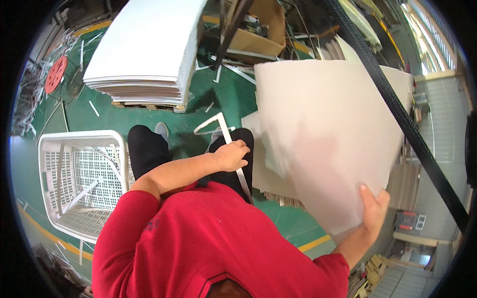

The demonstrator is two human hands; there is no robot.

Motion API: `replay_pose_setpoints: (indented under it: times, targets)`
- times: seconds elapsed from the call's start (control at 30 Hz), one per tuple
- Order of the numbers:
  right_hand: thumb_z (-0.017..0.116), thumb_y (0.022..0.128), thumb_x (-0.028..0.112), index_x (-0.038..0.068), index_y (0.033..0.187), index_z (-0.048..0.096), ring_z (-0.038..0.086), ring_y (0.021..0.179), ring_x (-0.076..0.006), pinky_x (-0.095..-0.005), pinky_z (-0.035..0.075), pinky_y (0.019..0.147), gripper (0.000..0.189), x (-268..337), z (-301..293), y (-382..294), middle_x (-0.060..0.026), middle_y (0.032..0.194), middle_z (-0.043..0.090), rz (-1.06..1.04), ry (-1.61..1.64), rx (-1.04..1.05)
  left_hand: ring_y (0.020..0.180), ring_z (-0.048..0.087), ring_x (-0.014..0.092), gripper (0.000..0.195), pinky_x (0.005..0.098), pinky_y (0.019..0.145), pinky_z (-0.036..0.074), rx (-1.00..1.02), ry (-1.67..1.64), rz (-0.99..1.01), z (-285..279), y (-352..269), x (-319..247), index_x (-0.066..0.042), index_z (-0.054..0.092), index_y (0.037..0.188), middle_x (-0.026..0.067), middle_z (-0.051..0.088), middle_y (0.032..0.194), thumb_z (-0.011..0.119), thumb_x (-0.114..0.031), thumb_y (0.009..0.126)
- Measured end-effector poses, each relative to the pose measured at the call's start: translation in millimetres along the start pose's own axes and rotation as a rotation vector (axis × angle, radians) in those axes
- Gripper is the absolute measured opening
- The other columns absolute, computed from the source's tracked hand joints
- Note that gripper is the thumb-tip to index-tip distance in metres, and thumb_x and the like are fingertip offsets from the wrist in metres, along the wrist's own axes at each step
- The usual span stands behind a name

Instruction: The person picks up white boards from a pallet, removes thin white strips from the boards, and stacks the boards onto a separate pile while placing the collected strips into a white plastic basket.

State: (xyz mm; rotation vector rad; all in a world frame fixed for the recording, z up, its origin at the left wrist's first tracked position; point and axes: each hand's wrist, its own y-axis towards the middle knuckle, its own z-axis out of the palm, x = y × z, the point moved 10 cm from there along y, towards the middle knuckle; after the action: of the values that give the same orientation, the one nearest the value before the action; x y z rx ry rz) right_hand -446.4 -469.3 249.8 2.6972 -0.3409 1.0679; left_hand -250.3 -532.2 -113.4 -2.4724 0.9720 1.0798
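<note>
My left hand [231, 155] is closed around a long white strip of board [224, 128], bent sharply at its far end. The strip hangs over my right knee and runs back along the thigh. At right, my right hand [374, 208] grips the near edge of a large, pale paperboard sheet [335, 111], thumb on its upper face. That sheet is raised and curved, with its far edge up. Beneath it, partly hidden, lies a stack of boards [274, 175] with ragged edges.
A stack of white sheets [145, 41] rests on a wooden pallet [149, 107] ahead. The white plastic basket [84, 134] at left holds several strips. Offcuts litter the green floor [123, 119]. A black braided hose or cable [404, 119] crosses the right side. Beyond stands a cardboard box [257, 43].
</note>
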Motion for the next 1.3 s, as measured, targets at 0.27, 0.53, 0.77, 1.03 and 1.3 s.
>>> replay_pose_setpoints:
  times: [0.27,0.53,0.77,1.03,1.3]
  targets:
    - [0.060,0.080,0.006,-0.010,0.095,0.059,0.055,0.077,-0.0160,-0.0294,0.044,0.071,0.023,86.0,-1.4,-14.2,-0.0102,0.088,0.061,-0.351,-0.055,-0.200,0.102,0.052,0.032,0.040,0.0377,0.086,0.045,-0.414,-0.336,0.118,-120.0,-21.9,-47.6,-0.003,0.051,0.112,0.0168,0.052,0.109,0.062,-0.021,0.078]
    - [0.058,0.075,-0.007,-0.003,0.095,0.062,0.063,0.081,-0.0306,-0.0364,0.050,0.074,0.021,213.7,204.6,-17.0,-0.0160,0.090,0.064,-1.161,-0.152,-0.075,0.128,0.028,0.025,0.097,0.0406,0.102,0.028,-0.757,-1.165,0.320,-250.6,-95.3,-67.8,-0.011,0.009,0.142,0.0127,0.024,0.141,0.073,-0.033,0.072]
    - [0.057,0.068,0.010,0.001,0.086,0.058,0.058,0.079,-0.0280,-0.0372,0.048,0.066,0.020,240.8,417.6,-62.8,-0.0103,0.083,0.059,-1.337,-0.096,0.379,0.081,0.053,0.010,0.030,0.0243,0.063,0.042,-1.496,-1.462,-0.146,-247.6,-193.6,59.5,-0.005,0.045,0.110,0.0039,0.054,0.097,0.056,-0.021,0.086]
    - [0.062,0.074,0.002,-0.002,0.091,0.060,0.059,0.085,-0.0281,-0.0354,0.047,0.076,0.018,172.1,425.1,-88.4,-0.0137,0.092,0.061,-1.247,0.129,0.516,0.100,0.055,0.025,0.039,0.0384,0.078,0.050,-1.634,-1.606,-0.227,-201.8,-251.9,135.5,-0.001,0.040,0.122,0.0119,0.050,0.115,0.045,-0.003,0.083]
    - [0.056,0.082,0.006,-0.003,0.100,0.057,0.056,0.096,-0.0323,-0.0382,0.044,0.086,0.020,-37.2,341.1,29.5,-0.0169,0.102,0.059,-0.435,-0.112,-0.009,0.114,0.046,0.025,0.047,0.0390,0.098,0.036,-1.593,-1.461,0.060,-298.7,-244.9,167.6,0.000,0.036,0.127,0.0118,0.045,0.124,0.050,0.000,0.082]
